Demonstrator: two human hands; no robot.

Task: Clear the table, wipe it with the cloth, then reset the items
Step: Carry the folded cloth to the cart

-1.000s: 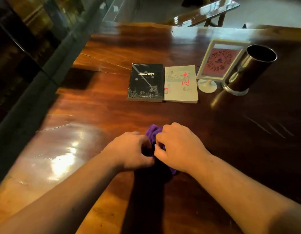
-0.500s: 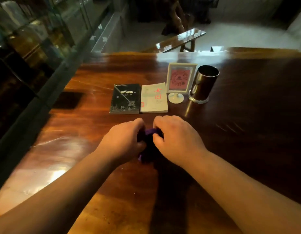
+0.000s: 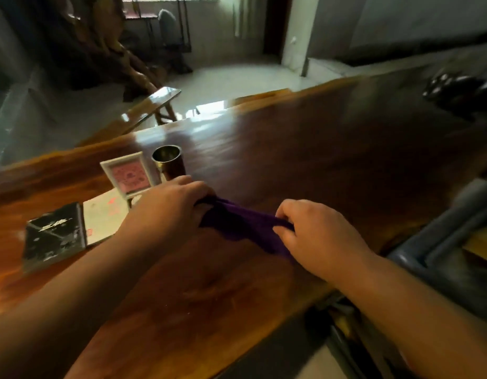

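A purple cloth (image 3: 243, 224) is stretched between my two hands over the dark wooden table (image 3: 332, 160). My left hand (image 3: 168, 209) grips its left end and my right hand (image 3: 316, 236) pinches its right end. To the left lie a black book (image 3: 53, 237) and a pale book (image 3: 103, 217), side by side. Behind them stand a white-framed sign (image 3: 127, 173) and a dark metal cup (image 3: 168, 162); my left hand covers the sign's foot and the cup's base.
A dark blurred object (image 3: 461, 91) sits at the table's far right. A grey chair frame (image 3: 441, 242) stands close to the table's near right edge. A wooden bench (image 3: 144, 110) stands beyond the far edge, on the pale floor.
My hands have moved apart and pulled the bunched cloth out into a strip. The view has swung to the right, so the books, sign and cup now sit at the left.
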